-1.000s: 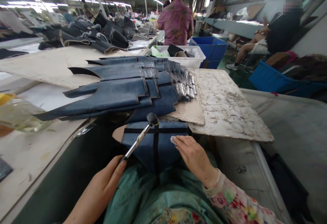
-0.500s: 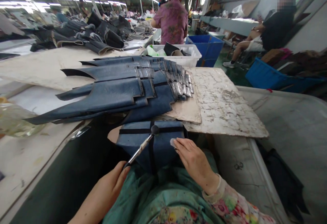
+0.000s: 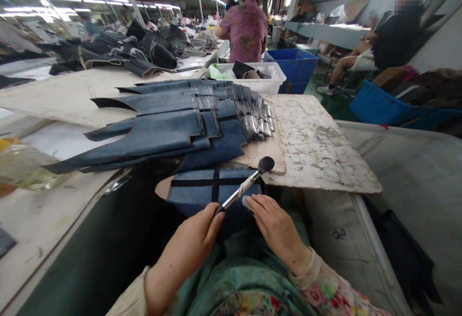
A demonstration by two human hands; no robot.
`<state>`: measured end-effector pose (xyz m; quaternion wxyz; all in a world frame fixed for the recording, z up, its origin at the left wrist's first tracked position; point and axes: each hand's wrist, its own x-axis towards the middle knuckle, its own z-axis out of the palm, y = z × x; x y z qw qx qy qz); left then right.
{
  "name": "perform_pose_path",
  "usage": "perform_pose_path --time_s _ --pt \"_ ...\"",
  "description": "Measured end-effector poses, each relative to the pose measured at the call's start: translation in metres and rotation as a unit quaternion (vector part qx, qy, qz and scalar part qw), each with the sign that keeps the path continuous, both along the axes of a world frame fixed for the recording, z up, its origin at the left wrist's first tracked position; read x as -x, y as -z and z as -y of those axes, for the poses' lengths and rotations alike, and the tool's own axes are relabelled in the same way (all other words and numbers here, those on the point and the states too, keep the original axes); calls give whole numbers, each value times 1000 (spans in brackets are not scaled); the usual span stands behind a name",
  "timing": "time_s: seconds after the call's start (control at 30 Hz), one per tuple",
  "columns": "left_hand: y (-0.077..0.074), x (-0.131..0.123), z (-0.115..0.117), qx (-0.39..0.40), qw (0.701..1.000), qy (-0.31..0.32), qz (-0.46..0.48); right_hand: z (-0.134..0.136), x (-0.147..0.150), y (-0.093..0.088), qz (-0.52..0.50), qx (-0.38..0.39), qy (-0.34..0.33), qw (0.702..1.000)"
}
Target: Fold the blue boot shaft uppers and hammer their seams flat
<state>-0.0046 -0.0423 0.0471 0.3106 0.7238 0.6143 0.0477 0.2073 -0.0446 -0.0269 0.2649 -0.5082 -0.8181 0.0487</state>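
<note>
A hammer (image 3: 240, 188) with a round dark head and a partly taped metal handle is in my left hand (image 3: 197, 232), fingers wrapped round its dark grip. The head is raised above the right part of a blue leather-like piece (image 3: 193, 193) in front of my lap, crossed by black strips. My right hand (image 3: 272, 224) lies along the right side of this piece, fingers stretched out and close together. A whitish translucent bit (image 3: 247, 202) shows at its fingertips; whether it is worn or held I cannot make out.
Overlapping blue pieces (image 3: 162, 131) lie on the worn boards (image 3: 314, 147) ahead. At left are a clear bottle-like object (image 3: 29, 167) and the table edge. A white bin (image 3: 265, 85) and a blue bin (image 3: 292, 66) stand beyond. One person stands ahead; another sits at right.
My left hand has moved right and slightly up with the hammer, whose head has swung from the crossing strips to above the piece's right end. My right hand has hardly moved.
</note>
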Motion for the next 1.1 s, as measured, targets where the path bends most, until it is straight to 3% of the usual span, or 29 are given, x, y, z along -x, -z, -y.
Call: perform_pose_path --time_s 0.13,0.23,0.33,0.43,0.53,0.7,0.87,0.97,1.1 --pt "7 16 8 29 999 -30 2 0 -2 -1 0 2 -9 1000" --pt "12 47 21 -7 994 -97 48 -1 -3 1 -2 -1 -10 1000" --pt "16 83 33 -29 985 -169 35 -2 -2 4 -1 -4 -10 1000" --pt "18 110 41 -26 981 -190 1 -4 -2 7 2 -5 -13 1000" --pt "18 129 47 -71 971 -229 -21 -5 -2 6 5 -9 -12 1000" --pt "22 151 52 -53 965 -252 -42 -5 -3 6 17 -26 -18 999" --pt "25 152 55 -68 954 -285 -68 -9 -6 15 28 -32 -24 999" --pt "19 153 55 -56 959 -265 -88 -14 -8 16 13 -27 -32 999" --pt "4 178 64 -139 934 -299 -141 -26 -19 11 -29 -7 -23 999"
